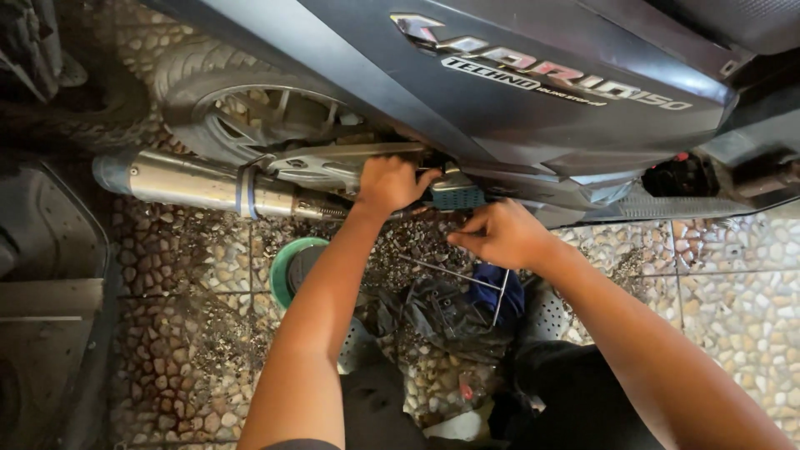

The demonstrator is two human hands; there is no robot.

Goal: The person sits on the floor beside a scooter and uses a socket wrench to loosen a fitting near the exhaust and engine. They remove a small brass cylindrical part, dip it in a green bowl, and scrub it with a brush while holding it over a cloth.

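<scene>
Here the left hand fist-grips a part under the scooter; right hand's grip unclear

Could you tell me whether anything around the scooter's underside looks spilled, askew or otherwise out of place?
Yes: dark gritty debris is scattered over the pebble-patterned tiled floor below the silver exhaust pipe, and a crumpled dark rag lies among it, beside a green-rimmed round bowl.

A long badge runs slantwise across the scooter's dark side panel, upper right: raised chrome letters with red accents over a smaller white line (lettering only, no backing plate). No packages, signs or screens show.
</scene>
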